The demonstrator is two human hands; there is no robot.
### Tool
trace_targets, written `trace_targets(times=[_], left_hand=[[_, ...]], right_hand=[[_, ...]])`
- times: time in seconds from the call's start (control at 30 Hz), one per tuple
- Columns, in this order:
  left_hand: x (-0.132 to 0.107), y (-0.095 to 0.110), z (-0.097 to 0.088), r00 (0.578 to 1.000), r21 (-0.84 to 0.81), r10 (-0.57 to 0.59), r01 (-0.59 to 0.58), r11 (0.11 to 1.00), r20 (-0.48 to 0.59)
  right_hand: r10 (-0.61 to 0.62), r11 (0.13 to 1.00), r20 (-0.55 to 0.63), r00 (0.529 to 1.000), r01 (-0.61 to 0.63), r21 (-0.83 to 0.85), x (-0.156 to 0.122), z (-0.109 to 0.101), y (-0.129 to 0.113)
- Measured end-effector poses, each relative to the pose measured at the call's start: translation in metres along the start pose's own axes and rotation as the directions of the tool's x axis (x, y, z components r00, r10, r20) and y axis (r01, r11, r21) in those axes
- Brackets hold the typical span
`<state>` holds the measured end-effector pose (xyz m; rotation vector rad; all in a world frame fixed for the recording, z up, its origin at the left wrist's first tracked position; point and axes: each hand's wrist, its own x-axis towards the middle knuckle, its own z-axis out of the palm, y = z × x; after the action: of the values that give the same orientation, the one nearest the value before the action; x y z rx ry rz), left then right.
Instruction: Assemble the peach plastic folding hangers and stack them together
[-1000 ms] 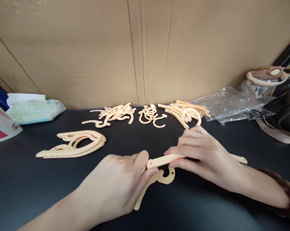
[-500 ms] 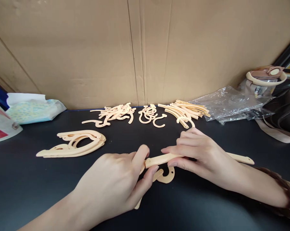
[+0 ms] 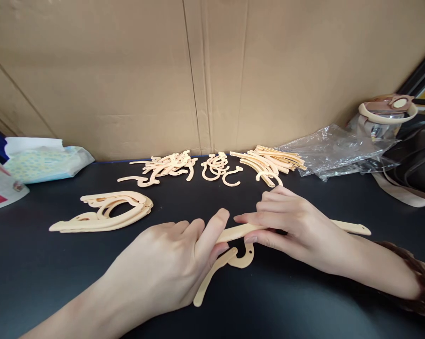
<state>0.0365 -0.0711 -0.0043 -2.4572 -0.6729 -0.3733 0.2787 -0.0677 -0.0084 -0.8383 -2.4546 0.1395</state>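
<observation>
left hand (image 3: 170, 268): fingers are closing tightly around the left end of the bar (image 3: 349, 228).
right hand (image 3: 293, 226): fingers are curling over the bar's middle, pinching it.
bar: is lying crosswise, low over the table (image 3: 39, 282).
hook piece (image 3: 242, 260): is lying on the table beneath the bar, between the 2 hands.
stack (image 3: 106, 212): is sitting well to the left.

left hand (image 3: 164, 272) slid forward, covering bar (image 3: 239, 231) end

Cardboard wall (image 3: 127, 70) behind, crumpled clear plastic bag (image 3: 335, 150) at right, tissue pack (image 3: 43, 162) at left
</observation>
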Motion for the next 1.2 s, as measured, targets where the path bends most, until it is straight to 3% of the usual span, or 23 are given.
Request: trace_targets(times=[0.2, 0.37, 0.67, 0.8, 1.0, 1.1, 1.2], left_hand=[[-0.002, 0.0, 0.001, 1.0, -0.06, -0.009, 0.01, 0.998, 0.009], [-0.008, 0.003, 0.008, 0.999, -0.128, -0.038, 0.036, 0.991, -0.018], [-0.009, 0.005, 0.015, 0.995, -0.137, -0.045, 0.033, 0.99, -0.088], [-0.009, 0.005, 0.013, 0.996, -0.24, -0.017, -0.005, 0.971, -0.089], [-0.01, 0.008, 0.01, 0.998, -0.405, -0.036, 0.009, 0.914, -0.06], [-0.006, 0.007, 0.008, 0.986, -0.498, -0.155, 0.168, 0.851, 0.067], [-0.002, 0.001, 0.006, 0.931, -0.522, -0.298, 0.366, 0.77, 0.213]], right_hand=[[0.002, 1.0, 0.019, 1.0, -0.003, 0.017, -0.001, -0.001, -0.002], [0.021, 0.995, 0.108, 0.994, -0.031, 0.094, -0.001, -0.002, -0.006], [0.149, 0.909, 0.32, 0.936, -0.257, 0.327, -0.002, -0.004, -0.008], [0.118, 0.913, 0.346, 0.931, -0.239, 0.331, -0.003, -0.004, -0.007], [-0.03, 0.988, 0.189, 0.982, 0.001, 0.152, -0.004, -0.002, -0.004], [-0.081, 0.993, 0.086, 0.993, 0.088, -0.081, -0.004, 0.002, 0.001], [-0.176, 0.908, -0.053, 0.983, 0.142, -0.395, -0.004, 0.004, 0.004]])
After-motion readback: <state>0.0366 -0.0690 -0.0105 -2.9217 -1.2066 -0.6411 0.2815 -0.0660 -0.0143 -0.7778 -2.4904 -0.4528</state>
